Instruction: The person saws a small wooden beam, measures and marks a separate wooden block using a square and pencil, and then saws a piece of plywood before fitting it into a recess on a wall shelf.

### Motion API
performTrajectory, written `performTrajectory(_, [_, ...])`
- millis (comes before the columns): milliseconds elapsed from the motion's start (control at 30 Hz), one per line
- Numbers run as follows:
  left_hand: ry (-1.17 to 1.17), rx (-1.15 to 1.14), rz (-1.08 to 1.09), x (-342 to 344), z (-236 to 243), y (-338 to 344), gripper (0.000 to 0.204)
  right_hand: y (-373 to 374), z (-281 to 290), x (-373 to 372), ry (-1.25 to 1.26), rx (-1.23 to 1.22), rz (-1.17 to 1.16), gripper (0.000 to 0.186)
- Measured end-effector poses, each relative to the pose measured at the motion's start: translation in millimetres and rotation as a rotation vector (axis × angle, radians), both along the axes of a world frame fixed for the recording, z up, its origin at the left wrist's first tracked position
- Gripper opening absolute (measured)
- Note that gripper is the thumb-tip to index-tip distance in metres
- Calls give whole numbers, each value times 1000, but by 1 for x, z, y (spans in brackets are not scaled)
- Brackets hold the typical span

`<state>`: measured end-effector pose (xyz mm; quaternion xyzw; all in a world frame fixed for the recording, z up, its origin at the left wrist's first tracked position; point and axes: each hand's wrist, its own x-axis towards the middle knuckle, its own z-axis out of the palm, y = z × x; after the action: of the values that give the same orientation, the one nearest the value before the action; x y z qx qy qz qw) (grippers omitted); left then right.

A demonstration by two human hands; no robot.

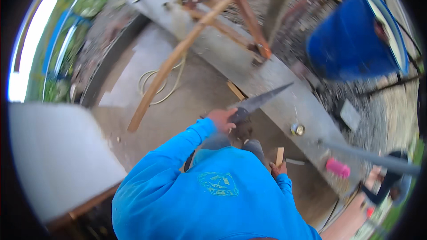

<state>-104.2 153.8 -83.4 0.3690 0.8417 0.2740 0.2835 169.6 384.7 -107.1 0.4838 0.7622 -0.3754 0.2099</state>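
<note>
My left hand (221, 121) is closed around the dark handle of a hand saw (262, 100). The blade points up and to the right, its tip over the long grey ledge (307, 111). Lower down, beside my right leg, my right hand (278, 169) grips a short light wood strip (279, 155), which stands up out of the fingers. Blue sleeves cover both arms. Beneath the saw, a small piece of wood (235, 90) lies against the ledge's near side.
A long wooden pole (171, 62) slants across the upper left, near a coiled pale cord (149, 82). On the ledge are a roll of tape (297, 129) and a pink cylinder (338, 168). A blue barrel (351, 35) stands beyond; another person (391, 178) is at far right.
</note>
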Motion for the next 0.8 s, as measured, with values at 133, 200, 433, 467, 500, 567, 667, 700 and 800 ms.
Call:
performTrajectory(133, [-85, -155, 327, 61, 26, -42, 64, 50, -21, -50, 32, 20, 312, 62])
performTrajectory(200, [-147, -241, 539, 111, 30, -68, 66, 74, -30, -78, 22, 6, 486, 62])
performTrajectory(433, [-321, -291, 1652, 336, 48, -79, 56, 69, -29, -162, 130, 8, 1014, 66])
performTrajectory(467, [-324, -232, 1794, 350, 52, -72, 55, 71, -39, -167, 153, 3, 1059, 66])
performTrajectory(500, [-257, -211, 1918, 369, 46, -68, 54, 73, -51, -168, 132, -39, 1104, 65])
performTrajectory(567, [-83, -234, 2119, 399, 49, -52, 55, 82, -73, -175, 78, -152, 1225, 65])
performTrajectory(667, [165, -366, 2309, 457, 76, -26, 56, 42, -51, -166, -10, 46, 1467, 61])
performTrajectory(700, [328, -440, 2307, 464, 75, -14, 55, 32, -60, -182, 11, 54, 1549, 61])
performTrajectory(800, [510, -452, 2466, 513, 107, 10, 62, 7, -72, -183, -75, 66, 1910, 63])
